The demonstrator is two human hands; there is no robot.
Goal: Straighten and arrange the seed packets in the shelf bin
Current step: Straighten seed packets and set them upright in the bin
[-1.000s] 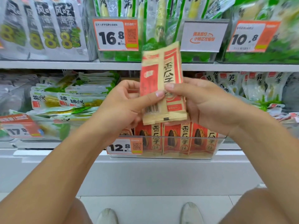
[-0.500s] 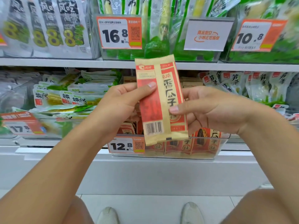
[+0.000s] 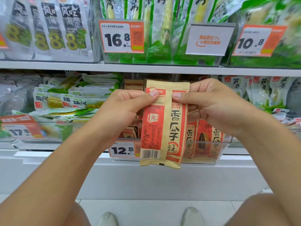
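Note:
A red and tan seed packet hangs upright in front of the clear shelf bin. My left hand pinches its upper left part with thumb on the front. My right hand pinches its upper right part the same way. The packet's back seam and barcode face me. Behind it, several more seed packets stand in the bin, and others lean at the bin's left. The bin's middle is hidden by the held packet.
A 12.8 price tag is on the bin front. Bamboo-shoot packs fill the bin to the left and more sit to the right. The upper shelf holds green packs. My shoes stand on the tiled floor below.
The packet has turned from tilted to upright and come down lower. Both hands have shifted their grip from its middle to its top.

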